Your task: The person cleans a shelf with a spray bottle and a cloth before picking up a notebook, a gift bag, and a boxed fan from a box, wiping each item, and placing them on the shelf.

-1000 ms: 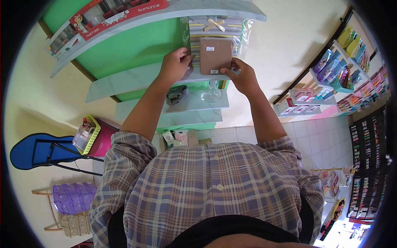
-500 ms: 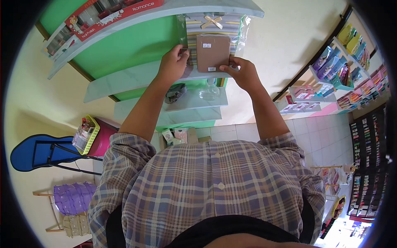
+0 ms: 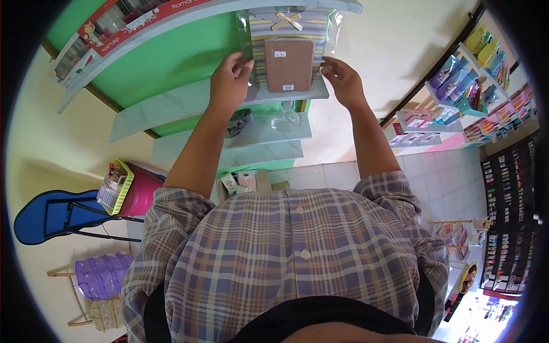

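shelf (image 3: 166,108), tiled floor (image 3: 414,167) | brown box (image 3: 290,70) | left hand (image 3: 230,84), right hand (image 3: 345,86): half-open, hold unclear

1 flat brown pack (image 3: 290,68), 2 white stickers (image 3: 279,54) on it, 1 bow (image 3: 287,22), 1 blue chair (image 3: 40,216), 2 hands (image 3: 229,86).
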{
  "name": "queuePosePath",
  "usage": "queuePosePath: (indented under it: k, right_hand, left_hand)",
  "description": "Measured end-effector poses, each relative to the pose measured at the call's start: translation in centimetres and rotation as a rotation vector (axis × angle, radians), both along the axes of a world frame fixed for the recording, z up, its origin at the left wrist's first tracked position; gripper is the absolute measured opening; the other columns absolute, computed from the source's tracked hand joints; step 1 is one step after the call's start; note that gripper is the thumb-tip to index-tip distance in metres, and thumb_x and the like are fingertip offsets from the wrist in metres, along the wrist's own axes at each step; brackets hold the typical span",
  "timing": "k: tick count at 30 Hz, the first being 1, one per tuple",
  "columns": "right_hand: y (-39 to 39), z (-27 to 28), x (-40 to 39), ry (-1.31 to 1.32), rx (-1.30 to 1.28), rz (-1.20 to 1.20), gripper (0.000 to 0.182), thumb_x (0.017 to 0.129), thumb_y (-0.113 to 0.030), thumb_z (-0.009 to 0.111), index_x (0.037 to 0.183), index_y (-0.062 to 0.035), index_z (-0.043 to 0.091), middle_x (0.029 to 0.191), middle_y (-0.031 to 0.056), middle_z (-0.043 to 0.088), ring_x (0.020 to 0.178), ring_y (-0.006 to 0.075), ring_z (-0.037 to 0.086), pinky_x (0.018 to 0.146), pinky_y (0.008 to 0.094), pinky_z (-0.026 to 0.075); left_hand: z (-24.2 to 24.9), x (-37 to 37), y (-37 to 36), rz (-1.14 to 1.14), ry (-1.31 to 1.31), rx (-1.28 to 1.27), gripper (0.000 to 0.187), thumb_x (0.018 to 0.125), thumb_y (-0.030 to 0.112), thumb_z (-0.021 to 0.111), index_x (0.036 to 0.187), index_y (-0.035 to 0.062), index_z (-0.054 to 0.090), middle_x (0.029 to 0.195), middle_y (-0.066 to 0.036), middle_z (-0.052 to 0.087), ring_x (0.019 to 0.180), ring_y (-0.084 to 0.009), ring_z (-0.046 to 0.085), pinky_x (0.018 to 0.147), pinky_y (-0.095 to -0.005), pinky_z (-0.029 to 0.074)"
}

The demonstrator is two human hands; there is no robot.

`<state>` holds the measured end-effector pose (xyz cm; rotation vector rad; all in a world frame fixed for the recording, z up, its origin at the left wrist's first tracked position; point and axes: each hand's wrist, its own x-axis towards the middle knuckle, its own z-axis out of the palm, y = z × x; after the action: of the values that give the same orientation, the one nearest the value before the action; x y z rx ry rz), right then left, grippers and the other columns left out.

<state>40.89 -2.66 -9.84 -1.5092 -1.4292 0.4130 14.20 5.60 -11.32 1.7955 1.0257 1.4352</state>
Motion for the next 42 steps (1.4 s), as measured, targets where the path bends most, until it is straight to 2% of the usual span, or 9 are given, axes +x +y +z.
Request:
queuePosePath:
  k: [4, 17, 22, 25, 26, 29, 33, 36, 42]
  right_hand:
    - [1.3, -0.6, -0.1, -0.017, 0.025, 0.026, 0.029, 0.091, -0.015, 0.066, 0.115, 0.0002, 0.064, 0.102, 0.0111, 0.072, 0.097, 0.0185, 0.067, 0.087, 0.0302, 0.051]
    - [2.4, -1.0, 1.2, 0.064, -0.031, 0.104, 0.027, 0.092, -0.017, 0.066, 0.111, 0.0021, 0.067, 0.102, 0.0107, 0.072, 0.094, 0.0177, 0.067, 0.086, 0.0289, 0.05]
    - [1.4, -0.8, 0.5, 0.084, 0.017, 0.168, 0.032, 0.093, -0.009, 0.062, 0.122, 0.0059, 0.057, 0.111, 0.0124, 0.067, 0.1, 0.0152, 0.063, 0.087, 0.0261, 0.05]
    - [-2.3, 0.8, -2.6, 0.086, 0.223, -0.278, 0.038, 0.093, -0.016, 0.063, 0.126, 0.001, 0.054, 0.116, 0.0133, 0.063, 0.107, 0.0183, 0.061, 0.087, 0.0285, 0.049]
    - [-3.1, 0.4, -3.2, 0.021, 0.265, -0.201, 0.039, 0.094, -0.018, 0.063, 0.127, 0.0011, 0.054, 0.118, 0.0134, 0.062, 0.108, 0.0194, 0.061, 0.088, 0.03, 0.049]
    - [-4.6, -0.2, -6.2, -0.207, 0.289, -0.085, 0.044, 0.091, -0.02, 0.064, 0.127, 0.0014, 0.053, 0.115, 0.0183, 0.064, 0.1, 0.0282, 0.064, 0.089, 0.0386, 0.048]
    - [-3.7, -1.2, -6.2, -0.439, 0.15, -0.141, 0.039, 0.088, -0.024, 0.067, 0.12, -0.0019, 0.064, 0.081, 0.0129, 0.07, 0.069, 0.024, 0.064, 0.09, 0.0385, 0.039]
    - [-3.7, -0.5, -6.7, -0.511, 0.177, -0.188, 0.034, 0.087, -0.021, 0.069, 0.11, 0.0036, 0.068, 0.084, 0.0212, 0.07, 0.072, 0.031, 0.07, 0.072, 0.034, 0.053]
    - [-3.3, -0.7, -6.7, -0.448, 0.139, -0.199, 0.037, 0.086, -0.024, 0.07, 0.113, 0.0015, 0.067, 0.089, 0.0207, 0.07, 0.077, 0.0299, 0.07, 0.074, 0.0335, 0.053]
  left_hand:
    - [0.1, -0.4, -0.3, -0.034, 0.093, -0.089, 0.023, 0.091, 0.01, 0.064, 0.11, -0.002, 0.064, 0.097, -0.01, 0.072, 0.087, -0.0131, 0.066, 0.081, -0.0254, 0.05]
    - [-0.3, -0.5, 0.4, -0.025, 0.043, -0.08, 0.013, 0.088, 0.013, 0.067, 0.097, 0.0038, 0.07, 0.087, -0.006, 0.073, 0.08, -0.0128, 0.068, 0.075, -0.0261, 0.051]
    - [0.2, -0.2, -1.1, 0.123, 0.027, 0.067, 0.039, 0.088, 0.014, 0.067, 0.121, -0.0008, 0.054, 0.111, -0.013, 0.067, 0.085, -0.0182, 0.066, 0.076, -0.0284, 0.05]
    - [-0.2, -0.6, -2.7, 0.257, -0.028, 0.501, 0.048, 0.09, 0.013, 0.063, 0.129, -0.0038, 0.042, 0.125, -0.019, 0.057, 0.097, -0.025, 0.064, 0.082, -0.034, 0.05]
    - [-0.2, -0.4, -4.0, 0.148, -0.063, 0.458, 0.046, 0.091, 0.011, 0.061, 0.129, -0.0065, 0.041, 0.128, -0.023, 0.053, 0.104, -0.0292, 0.061, 0.084, -0.0405, 0.05]
    - [-0.6, 1.3, -7.1, 0.045, 0.093, 0.395, 0.055, 0.091, 0.01, 0.063, 0.137, -0.0071, 0.037, 0.129, -0.022, 0.054, 0.107, -0.0272, 0.062, 0.088, -0.0382, 0.049]
    - [-1.3, 2.6, -6.9, 0.136, 0.309, 0.433, 0.047, 0.09, 0.017, 0.065, 0.129, -0.0059, 0.052, 0.092, -0.021, 0.068, 0.079, -0.0323, 0.066, 0.083, -0.039, 0.048]
    - [-1.1, 2.6, -7.1, 0.255, 0.394, 0.488, 0.041, 0.088, 0.02, 0.066, 0.121, -0.0031, 0.06, 0.074, -0.015, 0.067, 0.063, -0.0322, 0.061, 0.079, -0.0396, 0.046]
    - [-1.8, 2.5, -6.7, 0.256, 0.424, 0.458, 0.042, 0.086, 0.021, 0.067, 0.121, -0.0008, 0.06, 0.064, -0.01, 0.064, 0.056, -0.0283, 0.06, 0.078, -0.038, 0.04]
